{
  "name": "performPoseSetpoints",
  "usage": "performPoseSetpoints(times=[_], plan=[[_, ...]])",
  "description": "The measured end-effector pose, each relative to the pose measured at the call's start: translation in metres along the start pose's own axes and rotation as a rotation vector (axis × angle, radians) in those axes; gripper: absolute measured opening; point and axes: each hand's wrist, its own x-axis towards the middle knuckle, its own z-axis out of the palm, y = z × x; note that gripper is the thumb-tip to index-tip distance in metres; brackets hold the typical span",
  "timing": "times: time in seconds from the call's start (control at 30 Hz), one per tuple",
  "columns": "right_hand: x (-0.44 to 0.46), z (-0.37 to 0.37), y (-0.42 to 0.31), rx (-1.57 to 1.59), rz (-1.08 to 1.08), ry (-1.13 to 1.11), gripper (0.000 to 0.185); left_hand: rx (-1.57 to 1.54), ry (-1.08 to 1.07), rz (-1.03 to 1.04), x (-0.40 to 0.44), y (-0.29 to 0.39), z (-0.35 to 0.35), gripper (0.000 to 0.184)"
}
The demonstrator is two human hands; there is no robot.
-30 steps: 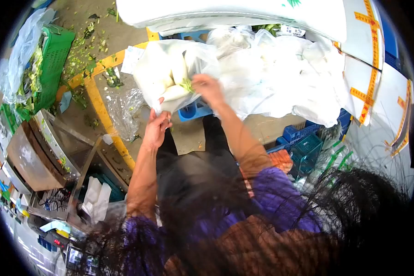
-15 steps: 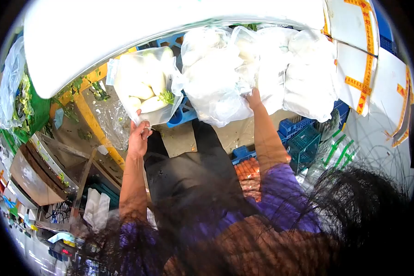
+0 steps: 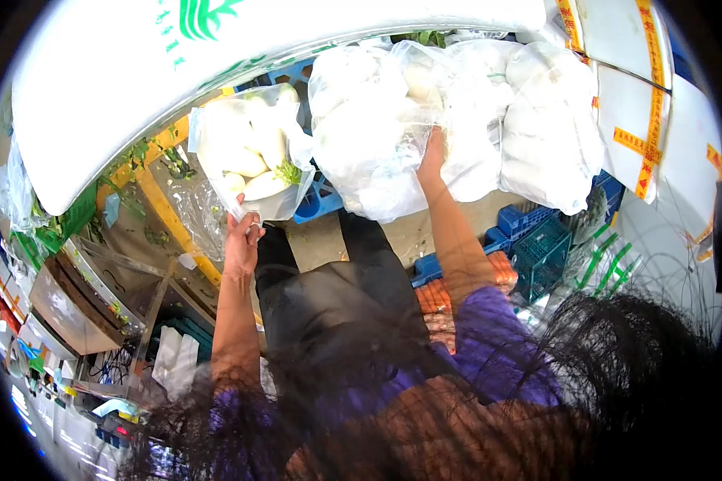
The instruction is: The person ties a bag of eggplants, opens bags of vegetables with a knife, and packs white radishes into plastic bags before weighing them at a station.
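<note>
At the left, a clear plastic bag [image 3: 208,152] holds several white radishes [image 3: 253,163], one with a green leafy top [image 3: 287,171]. My left hand [image 3: 242,238] is closed on the near lower edge of this bag. Farther right, filled translucent bags stand side by side, their contents pale and washed out by glare. My right hand [image 3: 431,156] reaches among them, touching the large bag [image 3: 365,152] beside the middle bag [image 3: 467,132]. Its fingers are hidden by plastic and glare, so their grip does not show.
Blue crates [image 3: 317,200] lie under the bags. A large white surface with green print [image 3: 120,88] spans the far side. White boxes with orange tape [image 3: 630,120] stand at right, near a green crate [image 3: 540,255] and orange bagged goods [image 3: 437,309]. Wooden shelving [image 3: 80,309] is at left.
My right hand has moved slightly farther away and left, deeper among the bags, its fingers now covered. My left hand keeps its hold on the radish bag. The view has shifted slightly.
</note>
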Motion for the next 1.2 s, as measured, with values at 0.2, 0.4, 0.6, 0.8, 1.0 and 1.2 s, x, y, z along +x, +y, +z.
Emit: performPoseSetpoints(times=[0.2, 0.4, 0.6, 0.8, 1.0, 1.2], plan=[[0.011, 0.008, 0.021, -0.285, -0.019, -0.140, 0.048, 0.014, 0.007, 0.009, -0.002, 0.001, 0.005, 0.047], [0.018, 0.014, 0.031, -0.596, 0.053, -0.283, 0.051, 0.038, 0.011, 0.032, 0.000, -0.003, 0.003, 0.053], [-0.025, -0.010, -0.009, -0.820, -0.043, -0.190, 0.056, 0.018, 0.006, 0.047, -0.006, 0.005, -0.005, 0.053], [-0.125, -0.007, -0.193, -0.894, -0.277, 0.175, 0.074, -0.015, -0.031, 0.057, -0.003, 0.004, -0.016, 0.050], [-0.198, -0.027, -0.295, -0.866, -0.553, 0.352, 0.077, -0.053, -0.026, 0.048, -0.003, 0.006, -0.027, 0.050], [-0.269, -0.006, -0.359, -0.470, -0.871, 0.290, 0.057, -0.025, -0.011, 0.002, 0.002, 0.000, -0.052, 0.051]])
